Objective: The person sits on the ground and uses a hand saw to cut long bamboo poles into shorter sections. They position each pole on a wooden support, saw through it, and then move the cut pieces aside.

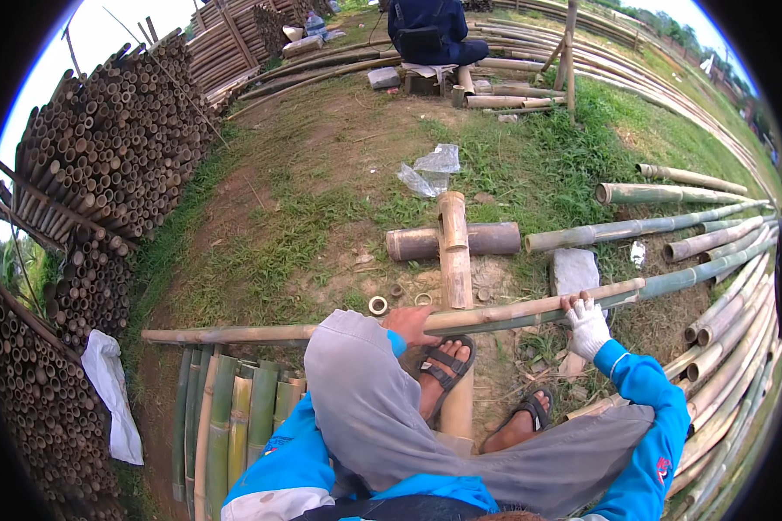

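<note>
A long bamboo pole [517,310] lies crosswise in front of me, over a thick bamboo length [455,278] with slots cut in it. My bare left hand [408,327] is closed on the pole beside my knee, its fingers partly hidden. Farther right, my right hand [588,328], in a white glove with bare fingertips, grips the same pole from above. The slotted length rests across a dark bamboo crosspiece [495,240]. My sandalled left foot [446,373] presses against the slotted length, just below the pole.
Cut bamboo pieces [222,417] lie side by side at lower left. Bamboo poles [721,326] spread along the right, near a grey block [574,271]. Cut bamboo is stacked [122,130] high at left. A person [430,30] sits at the far side. Clear plastic [433,170] lies on the grass.
</note>
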`<action>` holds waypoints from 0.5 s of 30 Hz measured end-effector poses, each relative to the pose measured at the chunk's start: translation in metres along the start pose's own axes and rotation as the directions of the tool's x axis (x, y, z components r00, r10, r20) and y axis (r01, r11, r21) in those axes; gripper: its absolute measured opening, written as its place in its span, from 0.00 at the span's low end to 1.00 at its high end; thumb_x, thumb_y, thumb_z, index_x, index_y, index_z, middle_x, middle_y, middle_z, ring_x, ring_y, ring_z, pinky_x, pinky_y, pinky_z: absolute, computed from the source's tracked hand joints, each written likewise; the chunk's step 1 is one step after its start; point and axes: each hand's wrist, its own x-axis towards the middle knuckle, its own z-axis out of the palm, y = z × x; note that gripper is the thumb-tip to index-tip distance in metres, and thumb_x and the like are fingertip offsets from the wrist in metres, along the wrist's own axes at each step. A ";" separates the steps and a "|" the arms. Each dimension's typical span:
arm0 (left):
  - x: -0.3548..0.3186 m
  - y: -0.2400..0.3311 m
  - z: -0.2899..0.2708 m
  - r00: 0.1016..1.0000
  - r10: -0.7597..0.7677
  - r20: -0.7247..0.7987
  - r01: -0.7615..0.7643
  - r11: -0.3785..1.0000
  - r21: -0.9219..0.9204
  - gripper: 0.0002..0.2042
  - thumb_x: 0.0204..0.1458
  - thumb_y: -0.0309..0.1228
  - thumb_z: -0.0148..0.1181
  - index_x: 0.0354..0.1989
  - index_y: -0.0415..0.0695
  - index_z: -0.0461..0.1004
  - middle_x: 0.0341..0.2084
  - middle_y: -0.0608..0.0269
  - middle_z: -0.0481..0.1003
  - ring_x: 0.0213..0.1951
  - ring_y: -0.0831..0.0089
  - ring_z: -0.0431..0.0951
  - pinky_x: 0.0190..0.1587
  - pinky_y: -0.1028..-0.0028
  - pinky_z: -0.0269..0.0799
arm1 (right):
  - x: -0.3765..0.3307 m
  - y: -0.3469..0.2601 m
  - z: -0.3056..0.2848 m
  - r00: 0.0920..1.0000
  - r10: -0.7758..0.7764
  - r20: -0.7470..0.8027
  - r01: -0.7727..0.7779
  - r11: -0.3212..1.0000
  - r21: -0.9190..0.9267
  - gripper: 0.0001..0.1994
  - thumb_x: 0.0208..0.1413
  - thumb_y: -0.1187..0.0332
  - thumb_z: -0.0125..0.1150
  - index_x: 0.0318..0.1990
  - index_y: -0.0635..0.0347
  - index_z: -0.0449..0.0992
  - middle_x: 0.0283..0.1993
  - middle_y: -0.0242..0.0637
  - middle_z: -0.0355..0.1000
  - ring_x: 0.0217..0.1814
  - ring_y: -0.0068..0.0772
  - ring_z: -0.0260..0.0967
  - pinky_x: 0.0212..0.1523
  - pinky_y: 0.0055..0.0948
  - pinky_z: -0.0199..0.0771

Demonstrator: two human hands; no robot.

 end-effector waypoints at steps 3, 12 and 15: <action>0.002 -0.001 0.001 0.999 0.028 -0.020 -0.028 1.000 -0.012 0.42 0.44 0.59 0.79 0.66 0.52 0.75 0.52 0.53 0.85 0.52 0.49 0.85 0.55 0.51 0.80 | -0.002 -0.001 -0.003 0.999 -0.006 -0.044 0.006 1.000 -0.002 0.53 0.49 0.59 0.75 0.82 0.59 0.52 0.76 0.52 0.59 0.82 0.69 0.51 0.71 0.66 0.62; 0.004 0.002 0.005 1.000 0.011 -0.020 -0.011 1.000 -0.008 0.41 0.44 0.60 0.78 0.66 0.53 0.76 0.49 0.53 0.85 0.50 0.49 0.86 0.53 0.51 0.80 | -0.004 0.001 -0.007 0.997 -0.029 -0.065 0.026 0.999 -0.042 0.55 0.46 0.58 0.76 0.81 0.64 0.53 0.75 0.55 0.60 0.79 0.69 0.54 0.73 0.64 0.62; 0.005 0.003 0.005 1.000 0.010 -0.019 -0.010 1.000 -0.010 0.41 0.44 0.60 0.78 0.65 0.53 0.76 0.48 0.52 0.86 0.50 0.49 0.86 0.52 0.51 0.81 | -0.005 0.002 -0.006 0.998 -0.025 -0.061 0.023 0.999 -0.028 0.55 0.46 0.58 0.76 0.81 0.63 0.52 0.75 0.54 0.59 0.80 0.70 0.53 0.74 0.65 0.61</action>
